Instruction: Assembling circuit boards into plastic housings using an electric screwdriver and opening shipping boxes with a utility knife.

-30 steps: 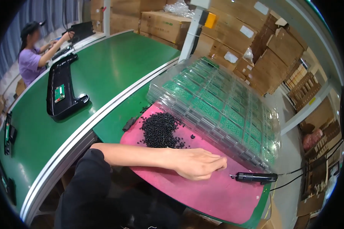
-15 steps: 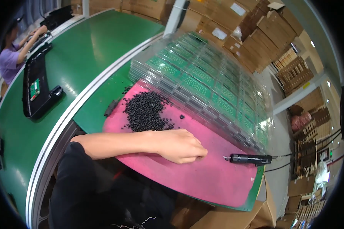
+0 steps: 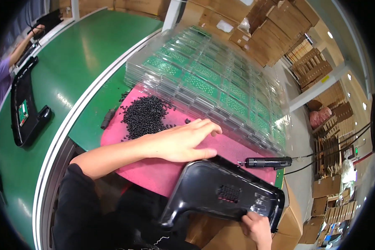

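Observation:
A glossy black plastic housing (image 3: 233, 177), long with one curved arm and a small grille, is tilted over the front of the pink mat (image 3: 152, 178). My right hand (image 3: 256, 227) is closed on its lower edge near the right end. My left hand (image 3: 185, 141) is open above the mat, thumb apart from the fingers and close to the housing's upper edge; whether it touches cannot be told. Left of that hand lies a heap of small black screws or similar parts (image 3: 143, 118). A black electric screwdriver (image 3: 267, 162) lies to the right, its cable running off right.
Stacked clear plastic trays (image 3: 177, 85) with green circuit boards stand behind the mat. On the green conveyor belt (image 3: 87, 54) at left sits another black housing (image 3: 18, 112) with a circuit board. A cardboard box (image 3: 289, 214) stands below right. One person in purple (image 3: 2, 79) works far left.
The black housing and my right hand have come into view at the lower right. My left hand has gone from closed fingers to spread ones. The whole view has shifted slightly.

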